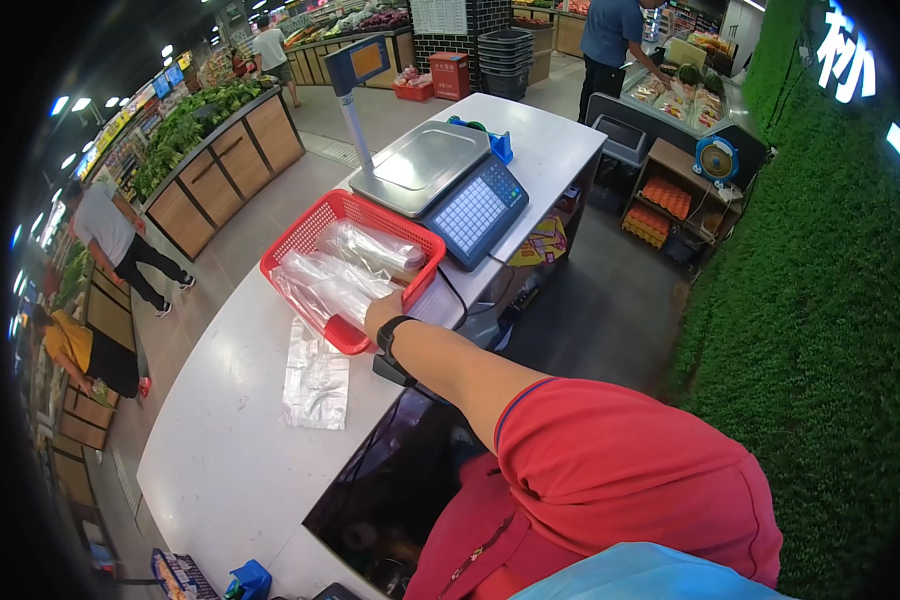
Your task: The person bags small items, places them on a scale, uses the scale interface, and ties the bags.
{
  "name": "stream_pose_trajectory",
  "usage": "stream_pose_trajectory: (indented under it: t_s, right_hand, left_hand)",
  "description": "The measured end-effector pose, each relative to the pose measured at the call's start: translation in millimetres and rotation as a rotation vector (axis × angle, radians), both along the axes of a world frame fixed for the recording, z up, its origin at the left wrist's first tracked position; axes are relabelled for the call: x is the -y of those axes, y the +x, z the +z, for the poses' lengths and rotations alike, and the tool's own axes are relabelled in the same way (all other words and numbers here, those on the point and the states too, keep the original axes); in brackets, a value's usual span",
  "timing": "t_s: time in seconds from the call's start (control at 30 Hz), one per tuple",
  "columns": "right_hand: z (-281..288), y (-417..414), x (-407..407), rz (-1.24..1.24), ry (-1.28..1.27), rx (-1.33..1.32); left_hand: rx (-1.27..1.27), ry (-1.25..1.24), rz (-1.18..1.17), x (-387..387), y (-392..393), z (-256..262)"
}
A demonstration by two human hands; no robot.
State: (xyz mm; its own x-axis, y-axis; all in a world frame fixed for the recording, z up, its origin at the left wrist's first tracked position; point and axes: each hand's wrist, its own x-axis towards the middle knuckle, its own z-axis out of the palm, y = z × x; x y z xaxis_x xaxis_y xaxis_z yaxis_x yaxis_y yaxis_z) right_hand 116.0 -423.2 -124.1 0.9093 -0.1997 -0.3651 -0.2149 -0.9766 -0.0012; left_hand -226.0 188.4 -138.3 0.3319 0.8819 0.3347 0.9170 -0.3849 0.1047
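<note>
My right hand (384,309), with a black band on its wrist, reaches to the near edge of a red plastic basket (339,334). Its fingers are largely hidden beside the clear plastic bags (330,285), so their grip cannot be made out. Another roll of clear bags (371,244) lies deeper in the basket. A flattened plastic bag (315,386) lies on the white counter (225,420) just outside. Behind the basket stands a weighing scale (427,165) with a steel pan, a keypad (476,210) and a display on a pole (358,64). My left hand is out of view.
A blue tape dispenser (501,146) stands behind the scale. Another blue holder (251,579) and a dark basket (184,576) sit at the counter's near end. An opening (390,480) lies beside the counter. A person (611,45) stands at a chilled display; other people are among the produce stands.
</note>
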Motion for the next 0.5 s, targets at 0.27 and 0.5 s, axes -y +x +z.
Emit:
stream_pose_trajectory:
  t_s: [0.27,0.5]
  right_hand:
    - [3,-4,-2,0.014,-0.058,0.071]
    - [13,-12,-4,0.037,-0.053,0.057]
  left_hand:
    - [-0.003,0.029,-0.011,-4,-2,1]
    - [-0.011,0.048,-0.016,-11,-8,-3]
